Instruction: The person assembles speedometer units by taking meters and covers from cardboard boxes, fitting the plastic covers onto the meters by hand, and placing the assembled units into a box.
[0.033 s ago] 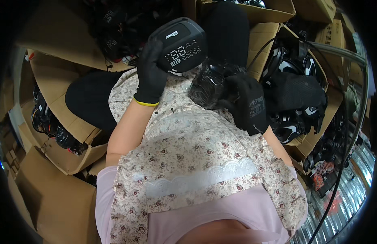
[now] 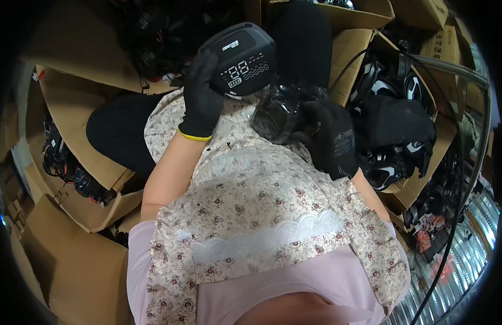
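Observation:
My left hand [image 2: 202,92], in a black glove with a yellow cuff, is closed on the left edge of a black digital display unit [image 2: 237,60]. White number segments and a small battery symbol show on its face. To the right and lower, my right hand [image 2: 333,132], also black-gloved, is closed on a crumpled clear plastic bag [image 2: 276,114]. The bag looks dark; whether anything is inside I cannot tell. Both things are held over my lap, apart from each other, above a flowered apron [image 2: 251,189].
An open cardboard box [image 2: 351,40] at my right holds black and white parts [image 2: 383,86] and a dark mesh piece [image 2: 394,124]. Another carton [image 2: 72,130] stands at the left. Dark display units [image 2: 148,57] lie in a box ahead. A metal rail [image 2: 451,67] and black cable [image 2: 451,244] run at the right.
The display unit has tilted very slightly and shifted a touch to the right. The plastic bag's creases have changed a little in my right hand.

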Demonstrator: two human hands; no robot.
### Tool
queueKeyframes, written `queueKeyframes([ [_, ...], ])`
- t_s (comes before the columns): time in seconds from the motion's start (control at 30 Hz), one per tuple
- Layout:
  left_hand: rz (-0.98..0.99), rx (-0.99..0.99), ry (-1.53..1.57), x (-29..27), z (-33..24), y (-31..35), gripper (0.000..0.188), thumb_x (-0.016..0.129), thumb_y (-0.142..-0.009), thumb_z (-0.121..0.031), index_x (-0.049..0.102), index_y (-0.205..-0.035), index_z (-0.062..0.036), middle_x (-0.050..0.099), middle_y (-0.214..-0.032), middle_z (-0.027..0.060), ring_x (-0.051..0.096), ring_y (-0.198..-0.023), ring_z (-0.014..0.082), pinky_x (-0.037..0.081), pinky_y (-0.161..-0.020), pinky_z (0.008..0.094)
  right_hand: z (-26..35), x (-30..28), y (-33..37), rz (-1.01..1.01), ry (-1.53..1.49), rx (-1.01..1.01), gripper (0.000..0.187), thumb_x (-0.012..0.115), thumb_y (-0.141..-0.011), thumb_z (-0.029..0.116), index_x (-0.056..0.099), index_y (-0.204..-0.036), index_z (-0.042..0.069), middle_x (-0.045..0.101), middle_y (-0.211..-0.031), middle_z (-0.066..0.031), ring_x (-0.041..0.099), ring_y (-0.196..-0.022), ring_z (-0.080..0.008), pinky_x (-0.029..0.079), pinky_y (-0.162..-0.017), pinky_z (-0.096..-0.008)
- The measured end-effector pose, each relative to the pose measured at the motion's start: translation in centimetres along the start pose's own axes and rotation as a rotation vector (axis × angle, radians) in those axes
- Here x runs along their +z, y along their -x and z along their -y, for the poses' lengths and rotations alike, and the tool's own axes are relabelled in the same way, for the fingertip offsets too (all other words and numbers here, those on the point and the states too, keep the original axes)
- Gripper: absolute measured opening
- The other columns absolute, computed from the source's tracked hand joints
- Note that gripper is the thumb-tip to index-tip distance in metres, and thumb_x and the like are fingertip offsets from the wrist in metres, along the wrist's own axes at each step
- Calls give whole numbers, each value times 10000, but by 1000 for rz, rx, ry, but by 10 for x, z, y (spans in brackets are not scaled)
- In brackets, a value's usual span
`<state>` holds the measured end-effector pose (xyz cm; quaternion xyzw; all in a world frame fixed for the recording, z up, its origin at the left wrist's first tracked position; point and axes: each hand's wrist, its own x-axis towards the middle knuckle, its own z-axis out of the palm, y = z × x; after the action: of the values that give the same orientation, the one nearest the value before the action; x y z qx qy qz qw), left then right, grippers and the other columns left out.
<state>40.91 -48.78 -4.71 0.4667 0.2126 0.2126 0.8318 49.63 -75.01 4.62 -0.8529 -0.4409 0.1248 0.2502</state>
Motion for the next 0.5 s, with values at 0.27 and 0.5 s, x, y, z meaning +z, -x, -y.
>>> queueKeyframes([
  [0.27, -13, -36, 173, 17, -7, 7, 357, 483, -1078, -154, 540, -1390, 9, 632, -1345, 115, 613, -1234, 186, 483, -1055, 322, 8, 5, 7, 122, -125, -192, 417, 864, -729, 95, 666, -1090, 37, 715, -898, -131, 693, -767, -322, 525, -672, -423],
  [0.5, -5, 9, 212, 20, -3, 9, 357, 499, -1077, -148, 528, -1405, -9, 628, -1350, 111, 619, -1224, 186, 495, -1046, 321, 15, 1, 5, -50, 66, -159, 385, 853, -757, 207, 698, -1090, 91, 707, -911, -89, 682, -813, -297, 516, -722, -416],
])
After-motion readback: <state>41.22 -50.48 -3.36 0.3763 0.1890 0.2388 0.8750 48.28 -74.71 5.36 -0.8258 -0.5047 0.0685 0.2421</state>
